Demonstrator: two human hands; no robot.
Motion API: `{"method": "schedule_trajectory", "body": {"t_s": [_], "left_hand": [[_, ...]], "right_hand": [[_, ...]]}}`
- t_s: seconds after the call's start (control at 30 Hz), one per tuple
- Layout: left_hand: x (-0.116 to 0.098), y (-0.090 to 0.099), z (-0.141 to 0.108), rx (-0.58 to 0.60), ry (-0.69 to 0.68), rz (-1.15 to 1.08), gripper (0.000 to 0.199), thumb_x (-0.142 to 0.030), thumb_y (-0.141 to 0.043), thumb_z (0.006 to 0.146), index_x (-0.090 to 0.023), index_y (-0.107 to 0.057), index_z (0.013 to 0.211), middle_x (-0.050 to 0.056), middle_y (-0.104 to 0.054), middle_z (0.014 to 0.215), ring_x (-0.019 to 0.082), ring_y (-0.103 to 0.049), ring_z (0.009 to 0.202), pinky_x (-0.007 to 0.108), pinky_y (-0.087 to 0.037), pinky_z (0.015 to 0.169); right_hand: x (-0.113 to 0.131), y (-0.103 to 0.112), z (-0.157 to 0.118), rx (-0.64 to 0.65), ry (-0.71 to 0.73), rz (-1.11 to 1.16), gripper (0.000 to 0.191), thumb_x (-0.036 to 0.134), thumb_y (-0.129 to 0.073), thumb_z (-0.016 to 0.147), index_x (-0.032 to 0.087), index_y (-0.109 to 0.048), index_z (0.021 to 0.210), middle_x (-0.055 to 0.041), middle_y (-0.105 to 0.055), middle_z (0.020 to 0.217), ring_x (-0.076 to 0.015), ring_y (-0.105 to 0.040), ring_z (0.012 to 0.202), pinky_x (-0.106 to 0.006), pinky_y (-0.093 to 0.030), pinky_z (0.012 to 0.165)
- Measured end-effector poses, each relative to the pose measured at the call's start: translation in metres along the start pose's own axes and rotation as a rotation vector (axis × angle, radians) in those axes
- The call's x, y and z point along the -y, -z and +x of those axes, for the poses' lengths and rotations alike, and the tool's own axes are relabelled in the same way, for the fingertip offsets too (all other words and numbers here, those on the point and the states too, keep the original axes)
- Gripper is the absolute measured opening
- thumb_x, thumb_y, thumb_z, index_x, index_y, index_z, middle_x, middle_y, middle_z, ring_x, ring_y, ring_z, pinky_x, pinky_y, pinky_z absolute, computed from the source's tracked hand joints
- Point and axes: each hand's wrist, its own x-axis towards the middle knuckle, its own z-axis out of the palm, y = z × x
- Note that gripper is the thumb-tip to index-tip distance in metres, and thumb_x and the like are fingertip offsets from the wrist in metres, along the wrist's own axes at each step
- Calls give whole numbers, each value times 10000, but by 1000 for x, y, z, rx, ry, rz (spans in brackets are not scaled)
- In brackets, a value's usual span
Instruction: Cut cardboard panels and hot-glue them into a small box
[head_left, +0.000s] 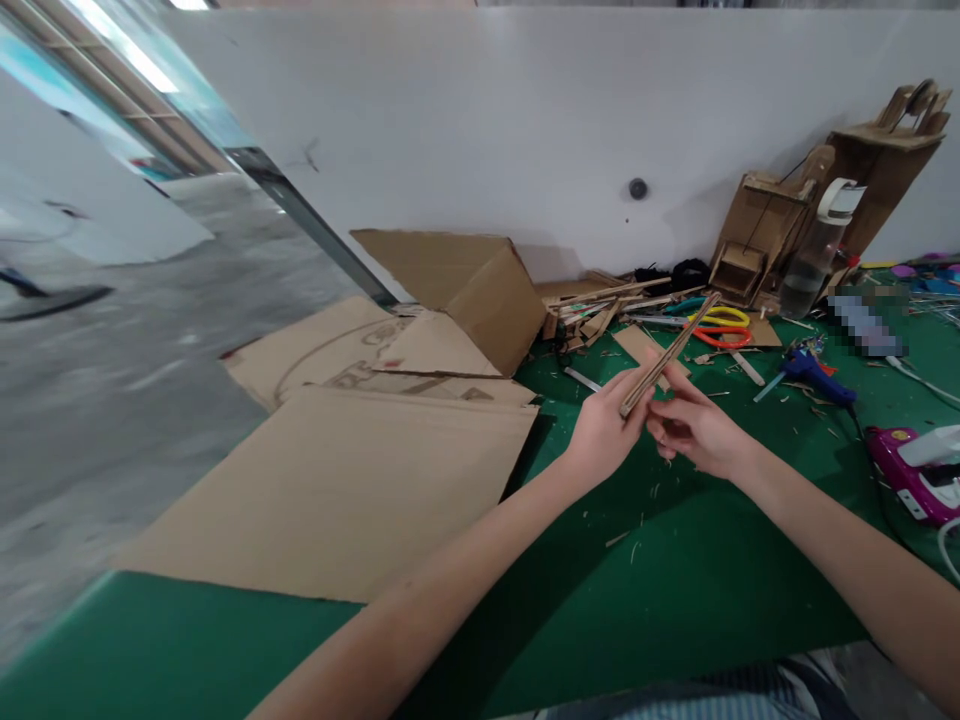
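My left hand point(606, 428) is closed around a narrow stack of cardboard strips point(669, 356), raised above the green table and tilted up to the right. My right hand point(699, 425) meets the same stack from the right side, its index finger against the strips and its other fingers curled below. Part of the right fingertips is hidden behind the stack. Beyond the hands lies a flat piece of cardboard point(637, 345). Scissors with yellow handles point(724, 320) and scissors with orange handles point(721, 338) lie just past the strips.
Large cardboard sheets point(330, 490) and an opened box flap point(499, 310) cover the left side. Cardboard scraps point(592, 315) pile by the wall. At right are a blue glue gun point(817, 378), a magenta device point(904, 470), a water bottle point(814, 255) and cardboard models point(765, 230).
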Motion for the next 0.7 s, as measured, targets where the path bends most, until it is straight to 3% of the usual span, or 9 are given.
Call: {"method": "schedule_trajectory", "body": {"t_s": [0.1, 0.2, 0.27, 0.33, 0.4, 0.5, 0.6, 0.7], "left_hand": [[-4, 3, 2, 8, 84, 10, 303, -254, -482, 936, -204, -626, 1198, 89, -703, 1039, 199, -680, 881, 312, -562, 762], [-8, 3, 3, 20, 133, -8, 293, -261, -507, 922, -204, -637, 1178, 95, -704, 1025, 221, -680, 920, 323, -569, 785], [-9, 2, 4, 1, 140, -5, 277, -264, -512, 922, -206, -648, 1156, 99, -701, 1028, 222, -676, 939, 324, -568, 808], [-9, 2, 4, -28, 135, 7, 279, -259, -502, 928, -210, -645, 1162, 96, -692, 1051, 214, -672, 949, 325, -564, 831], [-9, 2, 5, -52, 116, 6, 288, -253, -493, 933, -214, -630, 1184, 87, -679, 1096, 202, -668, 958, 327, -561, 850], [-8, 1, 4, -73, 60, 6, 293, -253, -485, 940, -222, -618, 1199, 75, -658, 1146, 182, -661, 974, 320, -548, 882], [-7, -5, 2, -56, 15, 25, 287, -254, -471, 947, -221, -622, 1189, 74, -648, 1158, 176, -654, 1002, 305, -538, 902], [-5, -12, -1, -20, -3, 34, 295, -255, -453, 952, -222, -605, 1202, 79, -637, 1178, 176, -652, 1010, 298, -541, 885]], "right_hand": [[-3, 7, 3, -54, 115, -415, 542, 453, -515, 889, 258, -379, 1376, 55, -539, 631, -121, -450, 493, -239, -352, 495], [-6, 15, 6, -167, 208, -863, 466, 497, -426, 936, 235, -456, 1320, 26, -554, 643, -161, -518, 573, -260, -375, 555], [-8, 15, 8, -245, 238, -973, 435, 495, -362, 959, 229, -490, 1279, 3, -578, 689, -171, -537, 593, -267, -387, 571], [-9, 9, 10, -253, 222, -761, 453, 510, -271, 978, 234, -481, 1269, -15, -597, 767, -158, -544, 582, -264, -408, 552], [-8, 1, 11, -179, 145, -356, 497, 558, -190, 977, 252, -445, 1276, -5, -587, 787, -129, -506, 511, -255, -412, 496], [-9, -11, 14, -119, 66, 42, 472, 611, -286, 945, 269, -466, 1216, 41, -518, 684, -98, -417, 439, -235, -381, 443], [-20, -16, 19, -338, 196, 125, 376, 572, -490, 882, 253, -555, 1071, 61, -445, 623, -89, -388, 462, -217, -352, 441], [-34, -19, 23, -547, 334, 144, 337, 541, -595, 819, 231, -618, 949, 38, -486, 666, -103, -443, 551, -225, -389, 481]]}}
